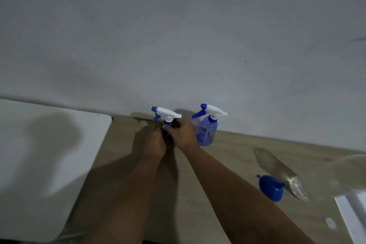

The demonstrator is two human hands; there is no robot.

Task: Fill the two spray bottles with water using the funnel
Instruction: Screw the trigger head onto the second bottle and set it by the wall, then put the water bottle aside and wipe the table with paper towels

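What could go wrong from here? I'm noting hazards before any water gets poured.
Both hands, left hand and right hand, grip the left spray bottle near the wall; twisting its head could knock over the second spray bottle close beside it. The funnel lies on its side near the clear bottle and might roll.

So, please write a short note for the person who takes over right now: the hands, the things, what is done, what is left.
Left hand and right hand: both grip the left bottle, which stands by the wall, sprayer on.
Right bottle: upright beside it, untouched, sprayer on.
Funnel: lies on the table to the right, unused.
A clear container at the right edge; blurred, contents cannot be told.
Done: nothing filled, as far as can be seen.
Left: take off both sprayers, fill each bottle through the funnel, close them.
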